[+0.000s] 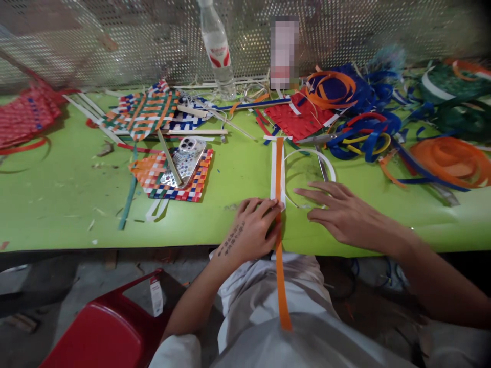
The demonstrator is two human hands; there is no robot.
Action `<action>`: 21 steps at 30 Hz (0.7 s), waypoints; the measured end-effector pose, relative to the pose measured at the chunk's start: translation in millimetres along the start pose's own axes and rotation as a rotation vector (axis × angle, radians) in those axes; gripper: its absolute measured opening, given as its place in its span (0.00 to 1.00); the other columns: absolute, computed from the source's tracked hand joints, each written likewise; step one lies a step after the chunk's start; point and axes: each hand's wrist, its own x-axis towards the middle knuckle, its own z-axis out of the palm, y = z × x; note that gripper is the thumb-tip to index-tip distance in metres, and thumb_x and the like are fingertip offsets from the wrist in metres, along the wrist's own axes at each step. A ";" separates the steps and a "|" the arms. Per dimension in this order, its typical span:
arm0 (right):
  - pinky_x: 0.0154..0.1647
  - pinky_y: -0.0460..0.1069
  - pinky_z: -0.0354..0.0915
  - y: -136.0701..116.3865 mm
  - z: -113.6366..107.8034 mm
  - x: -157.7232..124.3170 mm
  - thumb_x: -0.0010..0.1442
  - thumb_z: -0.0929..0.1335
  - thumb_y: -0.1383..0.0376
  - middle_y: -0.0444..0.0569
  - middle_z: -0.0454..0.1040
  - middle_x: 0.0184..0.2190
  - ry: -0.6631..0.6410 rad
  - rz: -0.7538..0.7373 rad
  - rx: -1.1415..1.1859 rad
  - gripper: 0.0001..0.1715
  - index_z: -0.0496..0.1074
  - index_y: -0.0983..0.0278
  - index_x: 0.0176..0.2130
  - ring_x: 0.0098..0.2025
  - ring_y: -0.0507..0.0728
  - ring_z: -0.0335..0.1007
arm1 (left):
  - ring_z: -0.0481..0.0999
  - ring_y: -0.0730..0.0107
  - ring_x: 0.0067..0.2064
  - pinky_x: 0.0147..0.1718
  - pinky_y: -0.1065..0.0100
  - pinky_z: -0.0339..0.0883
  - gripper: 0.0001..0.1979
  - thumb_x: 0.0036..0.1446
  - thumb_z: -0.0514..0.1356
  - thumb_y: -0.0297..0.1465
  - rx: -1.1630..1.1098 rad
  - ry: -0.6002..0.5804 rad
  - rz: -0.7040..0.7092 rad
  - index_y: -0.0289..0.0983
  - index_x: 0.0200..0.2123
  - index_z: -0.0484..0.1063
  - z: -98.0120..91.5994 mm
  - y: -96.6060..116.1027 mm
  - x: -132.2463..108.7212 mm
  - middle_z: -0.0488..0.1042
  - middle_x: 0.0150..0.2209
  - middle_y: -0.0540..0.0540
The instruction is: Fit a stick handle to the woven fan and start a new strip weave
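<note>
Orange plastic strip (279,163) lies along the white plastic strip (273,171), your left hand (251,229) curled closed on it to hold both aligned, while your right hand (345,214) rests flat, open and empty.

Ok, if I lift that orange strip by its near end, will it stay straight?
Probably not: the orange strip droops over the table edge onto the lap, so it looks floppy. It seems thin and light, and would likely slide on the smooth top once the left hand lets go.
</note>
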 end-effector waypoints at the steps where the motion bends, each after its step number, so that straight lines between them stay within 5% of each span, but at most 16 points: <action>1: 0.71 0.71 0.64 1.7 0.0 5.2 0.64 0.68 0.77 0.55 0.67 0.74 -0.014 -0.036 0.015 0.16 0.81 0.63 0.45 0.74 0.73 0.62 | 0.74 0.50 0.59 0.61 0.50 0.66 0.22 0.72 0.59 0.34 0.002 0.001 -0.002 0.37 0.65 0.74 0.0 0.2 0.0 0.78 0.62 0.41; 9: 0.53 0.59 0.74 11.8 9.7 29.6 0.75 0.62 0.71 0.55 0.80 0.46 -0.100 -0.017 0.241 0.17 0.79 0.63 0.50 0.50 0.63 0.77 | 0.74 0.50 0.59 0.60 0.49 0.66 0.23 0.72 0.58 0.35 0.004 -0.012 -0.005 0.37 0.66 0.74 -0.3 0.2 0.6 0.79 0.62 0.42; 15: 0.57 0.57 0.73 15.6 9.4 37.7 0.76 0.64 0.66 0.53 0.82 0.53 -0.087 0.102 0.437 0.25 0.73 0.56 0.67 0.55 0.63 0.78 | 0.74 0.50 0.59 0.60 0.48 0.67 0.21 0.72 0.59 0.35 -0.022 -0.005 -0.010 0.37 0.65 0.75 -0.4 0.5 0.9 0.79 0.62 0.42; 21: 0.58 0.57 0.71 29.4 10.1 47.1 0.75 0.67 0.63 0.53 0.83 0.49 -0.126 0.104 0.528 0.18 0.81 0.58 0.58 0.53 0.63 0.79 | 0.74 0.49 0.59 0.60 0.47 0.67 0.21 0.73 0.58 0.36 -0.022 -0.006 -0.016 0.37 0.64 0.75 0.2 1.0 0.5 0.79 0.62 0.42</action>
